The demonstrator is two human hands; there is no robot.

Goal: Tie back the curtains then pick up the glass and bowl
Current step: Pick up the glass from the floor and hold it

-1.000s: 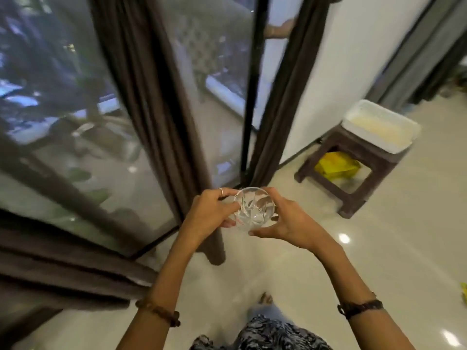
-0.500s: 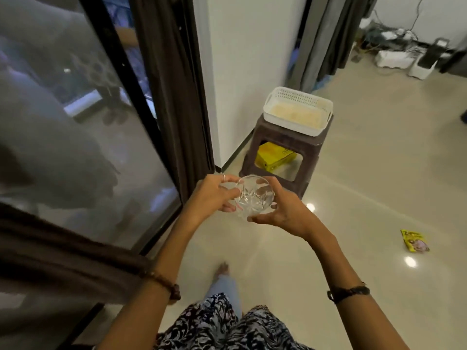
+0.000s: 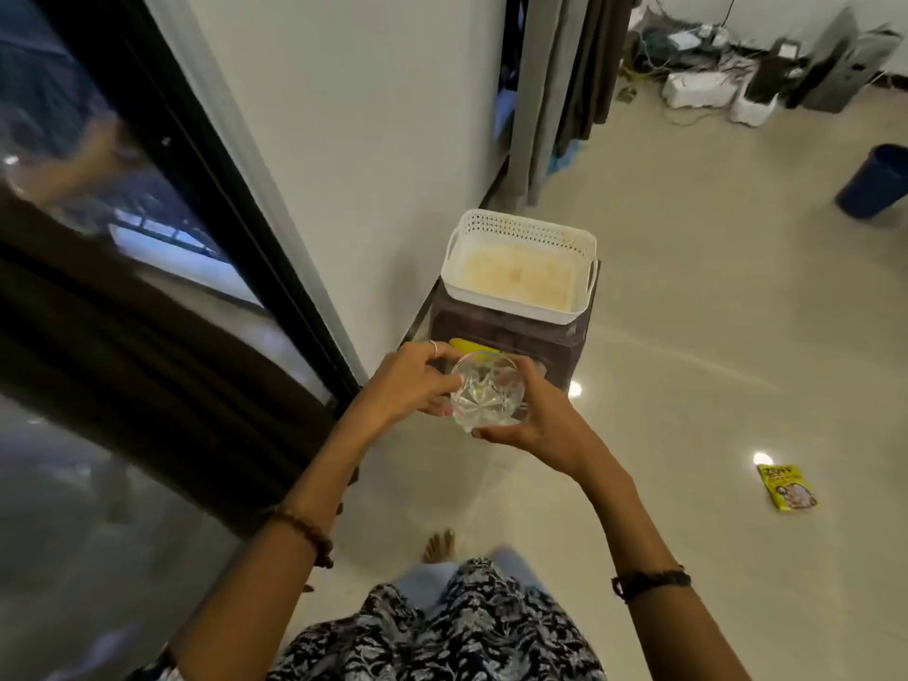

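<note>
Between your fingers, both hands curl round the cut glass [image 3: 486, 391], left hand [image 3: 410, 385] at its near-left side, right hand [image 3: 533, 417] under its right; pick-up looks underway; next, carry it level; the bowl isn't visible.

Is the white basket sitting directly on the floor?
No, the white basket rests on top of a brown stool, raised above the floor.

Glossy beige tile floor [image 3: 688, 336] with light glare, white wall [image 3: 354, 140]. Black-framed glass door [image 3: 206, 154] at left. White perforated basket [image 3: 521, 267] sits on brown plastic stool [image 3: 506, 336]; blue bin [image 3: 874, 181] far right.
</note>
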